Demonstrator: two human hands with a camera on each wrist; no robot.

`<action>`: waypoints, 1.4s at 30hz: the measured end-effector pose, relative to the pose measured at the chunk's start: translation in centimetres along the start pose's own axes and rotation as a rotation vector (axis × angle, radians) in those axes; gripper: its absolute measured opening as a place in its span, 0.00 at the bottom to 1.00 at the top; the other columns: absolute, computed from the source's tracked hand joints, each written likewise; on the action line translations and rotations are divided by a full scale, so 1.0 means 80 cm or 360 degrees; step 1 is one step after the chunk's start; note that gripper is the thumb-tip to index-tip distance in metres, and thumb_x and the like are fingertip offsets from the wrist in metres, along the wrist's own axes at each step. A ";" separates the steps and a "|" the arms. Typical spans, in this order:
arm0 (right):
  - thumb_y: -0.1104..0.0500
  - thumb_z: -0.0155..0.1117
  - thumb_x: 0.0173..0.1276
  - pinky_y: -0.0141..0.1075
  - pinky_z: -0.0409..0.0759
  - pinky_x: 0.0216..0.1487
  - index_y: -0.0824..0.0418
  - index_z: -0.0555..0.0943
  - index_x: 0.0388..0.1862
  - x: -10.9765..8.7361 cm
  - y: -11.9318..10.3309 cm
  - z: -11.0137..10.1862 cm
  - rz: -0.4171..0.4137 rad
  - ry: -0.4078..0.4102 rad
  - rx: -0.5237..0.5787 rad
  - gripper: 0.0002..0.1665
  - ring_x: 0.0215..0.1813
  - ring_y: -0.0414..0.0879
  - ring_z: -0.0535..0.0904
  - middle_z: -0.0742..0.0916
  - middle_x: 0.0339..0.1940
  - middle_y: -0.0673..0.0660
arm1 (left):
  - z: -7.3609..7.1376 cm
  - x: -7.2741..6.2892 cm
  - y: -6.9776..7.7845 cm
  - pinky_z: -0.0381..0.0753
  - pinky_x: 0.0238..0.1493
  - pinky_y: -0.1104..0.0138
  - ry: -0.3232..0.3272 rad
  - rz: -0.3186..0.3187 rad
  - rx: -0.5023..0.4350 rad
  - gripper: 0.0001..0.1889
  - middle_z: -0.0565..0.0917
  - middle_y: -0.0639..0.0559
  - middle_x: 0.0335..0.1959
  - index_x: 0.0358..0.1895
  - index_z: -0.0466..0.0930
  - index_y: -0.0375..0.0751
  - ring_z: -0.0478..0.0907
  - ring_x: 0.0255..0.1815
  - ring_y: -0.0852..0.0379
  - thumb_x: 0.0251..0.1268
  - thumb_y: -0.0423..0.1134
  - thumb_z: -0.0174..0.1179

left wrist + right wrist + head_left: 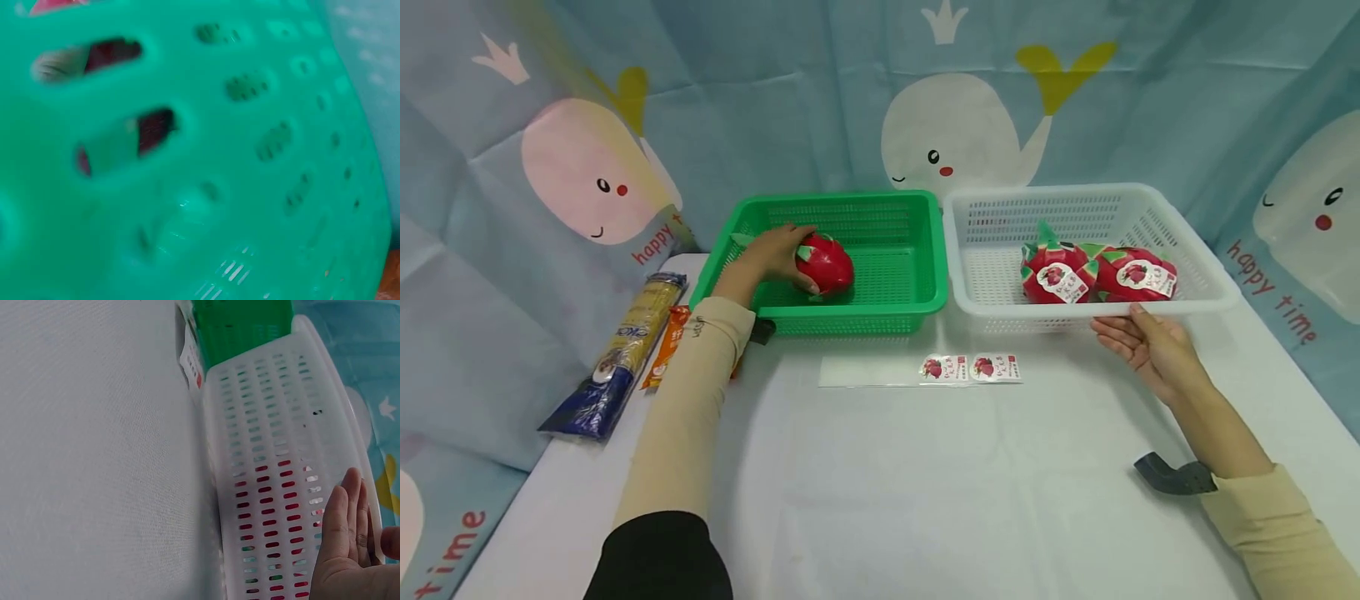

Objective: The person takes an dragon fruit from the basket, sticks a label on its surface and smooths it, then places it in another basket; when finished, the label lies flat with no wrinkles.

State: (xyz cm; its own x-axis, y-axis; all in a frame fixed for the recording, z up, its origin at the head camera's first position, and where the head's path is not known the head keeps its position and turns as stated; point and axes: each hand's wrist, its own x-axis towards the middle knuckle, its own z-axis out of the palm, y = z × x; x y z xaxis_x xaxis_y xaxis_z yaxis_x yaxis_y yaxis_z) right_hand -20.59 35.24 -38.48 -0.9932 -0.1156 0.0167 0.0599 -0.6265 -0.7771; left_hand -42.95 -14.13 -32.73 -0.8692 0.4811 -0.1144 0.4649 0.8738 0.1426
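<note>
Inside the green basket [865, 312], my left hand [777, 257] grips a red dragon fruit [826, 265] with green leaf tips. The left wrist view is mostly the green basket wall [187, 206], with red bits showing through its slots. At the front of the white basket [1000, 311], my right hand [1153, 346] holds the rim, thumb at the top edge and fingers straight below it outside. Two more dragon fruits, one [1055, 275] beside the other [1135, 273], lie in the white basket, each bearing a white label. The right wrist view shows my fingers [339, 522] along its slotted wall.
A clear strip [868, 372] carrying two printed dragon fruit labels [970, 368] lies on the white table [910, 483] before the baskets. On the left are a blue and gold packet [617, 358] and an orange packet [666, 346]. A whale-print curtain [820, 100] hangs behind.
</note>
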 end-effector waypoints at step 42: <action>0.59 0.45 0.72 0.37 0.81 0.44 0.64 0.77 0.48 -0.002 -0.003 0.002 -0.0001 -0.0021 -0.0068 0.16 0.44 0.50 0.85 0.87 0.41 0.60 | 0.110 -0.234 0.209 0.81 0.46 0.61 0.0498 0.0431 -0.0505 0.48 0.75 0.51 0.52 0.59 0.65 0.39 0.73 0.53 0.56 0.29 0.54 0.77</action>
State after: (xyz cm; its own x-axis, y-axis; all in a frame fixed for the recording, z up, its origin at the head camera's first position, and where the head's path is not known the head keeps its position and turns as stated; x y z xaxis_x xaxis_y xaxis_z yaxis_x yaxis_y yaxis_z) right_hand -20.39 35.29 -38.22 -0.9918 -0.1256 0.0253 0.0546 -0.5931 -0.8032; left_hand -17.44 -7.91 -36.84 -0.7561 0.6004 0.2604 0.6484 0.6331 0.4229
